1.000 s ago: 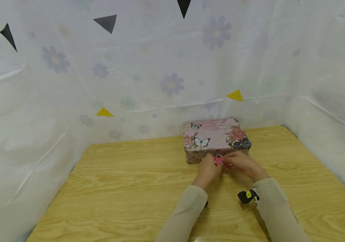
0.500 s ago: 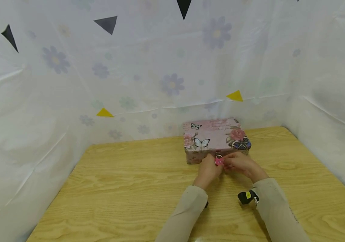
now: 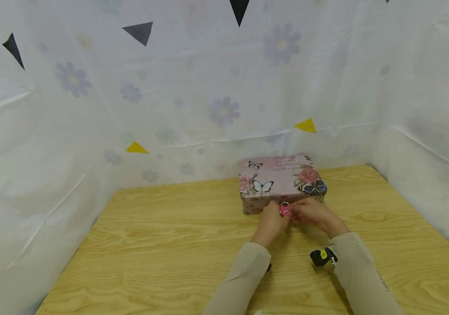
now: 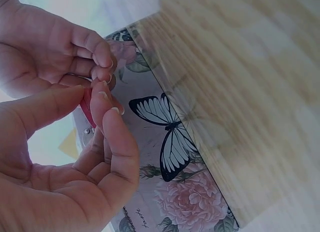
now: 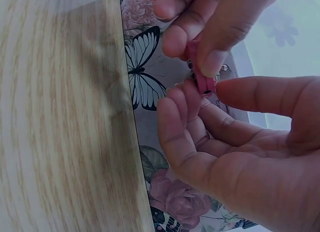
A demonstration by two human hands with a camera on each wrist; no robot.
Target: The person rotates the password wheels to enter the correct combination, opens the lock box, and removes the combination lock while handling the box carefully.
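A small pink padlock [image 3: 285,210] with a silver shackle hangs at the clasp on the front of a pink butterfly-and-rose box [image 3: 277,175]. My left hand [image 3: 270,224] pinches the padlock between thumb and fingers from the left. From the right, my right hand [image 3: 314,214] also has its thumb and curled fingertips on the padlock [image 5: 204,82], at its near end in the right wrist view. The box lid is down. In the left wrist view, fingers hide most of the padlock [image 4: 87,106], leaving a red edge and a bit of metal beside it.
The box stands on a wood-grain table [image 3: 161,245], close to a white flowered curtain [image 3: 193,87] at the back. More white sheeting [image 3: 425,122] hangs along both sides. A black wrist strap mount [image 3: 320,257] sits at the right cuff.
Both hands stay at the padlock, which turns very slightly between the fingers. The box has not moved on the table.
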